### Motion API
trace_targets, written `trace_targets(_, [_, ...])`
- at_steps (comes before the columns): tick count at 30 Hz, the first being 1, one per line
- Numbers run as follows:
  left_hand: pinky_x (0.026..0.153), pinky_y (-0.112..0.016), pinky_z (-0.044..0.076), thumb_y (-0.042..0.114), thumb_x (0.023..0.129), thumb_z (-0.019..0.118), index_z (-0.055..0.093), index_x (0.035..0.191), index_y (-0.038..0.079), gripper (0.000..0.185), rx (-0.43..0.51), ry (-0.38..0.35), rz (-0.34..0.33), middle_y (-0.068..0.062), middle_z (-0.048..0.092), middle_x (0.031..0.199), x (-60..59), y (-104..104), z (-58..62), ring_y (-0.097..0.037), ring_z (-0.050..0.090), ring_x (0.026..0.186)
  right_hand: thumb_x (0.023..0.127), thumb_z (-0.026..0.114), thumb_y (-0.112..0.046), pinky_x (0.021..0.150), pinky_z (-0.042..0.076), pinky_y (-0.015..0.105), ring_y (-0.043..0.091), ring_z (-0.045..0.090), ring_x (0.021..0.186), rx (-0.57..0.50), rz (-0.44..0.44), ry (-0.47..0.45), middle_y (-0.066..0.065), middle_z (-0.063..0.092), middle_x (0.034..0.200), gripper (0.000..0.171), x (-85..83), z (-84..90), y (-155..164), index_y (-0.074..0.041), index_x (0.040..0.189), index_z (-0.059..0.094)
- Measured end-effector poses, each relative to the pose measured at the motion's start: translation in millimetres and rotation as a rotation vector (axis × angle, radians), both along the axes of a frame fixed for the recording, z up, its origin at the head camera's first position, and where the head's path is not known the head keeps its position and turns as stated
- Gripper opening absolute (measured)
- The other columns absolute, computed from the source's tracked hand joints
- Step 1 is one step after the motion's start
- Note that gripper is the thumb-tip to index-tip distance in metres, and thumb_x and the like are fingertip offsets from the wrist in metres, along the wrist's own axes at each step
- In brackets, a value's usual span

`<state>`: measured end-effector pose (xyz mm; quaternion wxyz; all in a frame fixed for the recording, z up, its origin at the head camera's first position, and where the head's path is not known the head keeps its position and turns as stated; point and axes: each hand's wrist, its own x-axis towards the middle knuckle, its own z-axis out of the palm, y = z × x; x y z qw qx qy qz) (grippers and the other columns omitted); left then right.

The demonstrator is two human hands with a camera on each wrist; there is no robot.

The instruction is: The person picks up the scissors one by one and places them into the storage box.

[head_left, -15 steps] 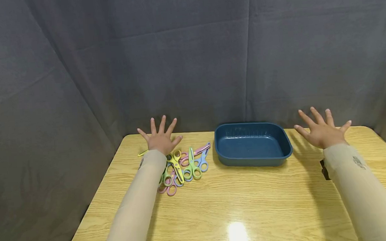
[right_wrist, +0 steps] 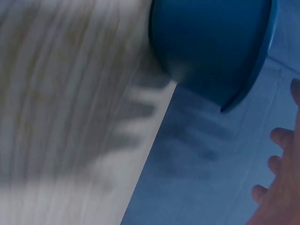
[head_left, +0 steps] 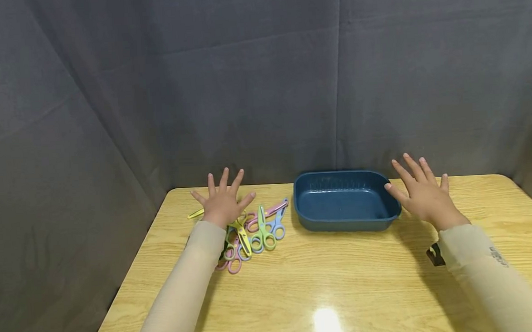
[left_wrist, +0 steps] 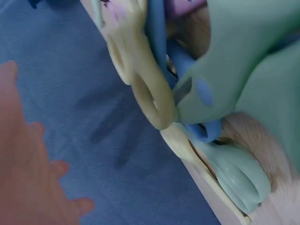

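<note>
My left hand (head_left: 221,207) hovers over the far left of the table with fingers spread, holding nothing. Beneath and beside it lies a pile of plastic scissors in yellow, green, pink and blue; the hand and sleeve hide part of it. Yellow scissors (head_left: 242,237) and green scissors (head_left: 263,229) show at the pile's right side. Large in the left wrist view are the green scissors' handles (left_wrist: 225,61). My right hand (head_left: 426,200), fingers also spread and holding nothing, is beside the right end of a dark blue rectangular bin (head_left: 350,224); its thumb overlaps the rim in the head view.
The wooden table (head_left: 344,277) ends at a far edge just behind the bin and scissors. A grey curtain (head_left: 262,86) hangs behind it and along the left side. A small black piece (head_left: 435,255) shows under the right wrist.
My right hand has moved left, up to the bin's right end. The left hand has come slightly down and nearer over the scissors. Bin and scissors stay in place.
</note>
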<state>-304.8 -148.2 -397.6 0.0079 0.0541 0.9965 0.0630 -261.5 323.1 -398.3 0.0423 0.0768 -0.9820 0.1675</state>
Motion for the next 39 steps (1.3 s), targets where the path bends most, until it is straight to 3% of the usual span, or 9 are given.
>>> trace_targets(6, [0.101, -0.086, -0.006, 0.069, 0.099, 0.039, 0.006, 0.164, 0.037, 0.079, 0.057, -0.04, -0.02, -0.007, -0.004, 0.171, 18.7, 1, -0.4, -0.047, -0.016, 0.15, 0.105, 0.038, -0.06, 0.106, -0.005, 0.08, 0.046, -0.011, 0.152, -0.041, 0.037, -0.043, 0.019, -0.006, 0.168, 0.083, 10.3, -7.6, -15, -0.01, 0.164, 0.008])
trace_targets(11, [0.104, -0.085, 0.003, 0.063, 0.099, 0.049, 0.013, 0.164, 0.034, 0.079, 0.048, -0.034, -0.049, -0.01, 0.006, 0.17, 32.0, 3, -5.2, -0.048, -0.005, 0.152, 0.105, 0.038, -0.058, 0.11, 0.0, 0.077, 0.048, -0.007, 0.151, -0.079, 0.056, -0.068, 0.025, -0.003, 0.167, 0.084, 13.2, -18.6, -22, -0.001, 0.162, 0.011])
trace_targets(19, [0.107, -0.081, 0.013, 0.053, 0.099, 0.059, 0.027, 0.162, 0.027, 0.076, 0.072, -0.048, -0.059, -0.013, 0.014, 0.169, 48.3, 8, -16.2, -0.05, 0.009, 0.151, 0.107, 0.04, -0.052, 0.116, 0.007, 0.069, 0.048, -0.003, 0.151, -0.104, 0.08, -0.067, 0.028, 0.0, 0.166, 0.083, 14.8, -27.0, -28, 0.004, 0.16, 0.01])
trace_targets(26, [0.109, -0.074, 0.027, 0.047, 0.099, 0.062, 0.042, 0.156, 0.016, 0.068, 0.069, -0.04, -0.076, -0.018, 0.028, 0.163, 55.2, 11, -21.7, -0.049, 0.023, 0.148, 0.108, 0.04, -0.049, 0.117, 0.009, 0.067, 0.048, 0.001, 0.151, -0.12, 0.101, -0.071, 0.028, 0.001, 0.166, 0.081, 13.2, -28.9, -33, 0.007, 0.159, 0.012])
trace_targets(39, [0.098, -0.061, 0.048, 0.044, 0.1, 0.063, 0.057, 0.143, 0.005, 0.059, 0.029, 0.002, -0.082, -0.023, 0.046, 0.15, 59.9, 13, -25.8, -0.047, 0.042, 0.137, 0.107, 0.036, -0.054, 0.116, 0.012, 0.068, 0.051, 0.005, 0.15, -0.088, 0.101, -0.091, 0.032, 0.004, 0.164, 0.085, 19.3, -29.4, -35, 0.013, 0.155, 0.018])
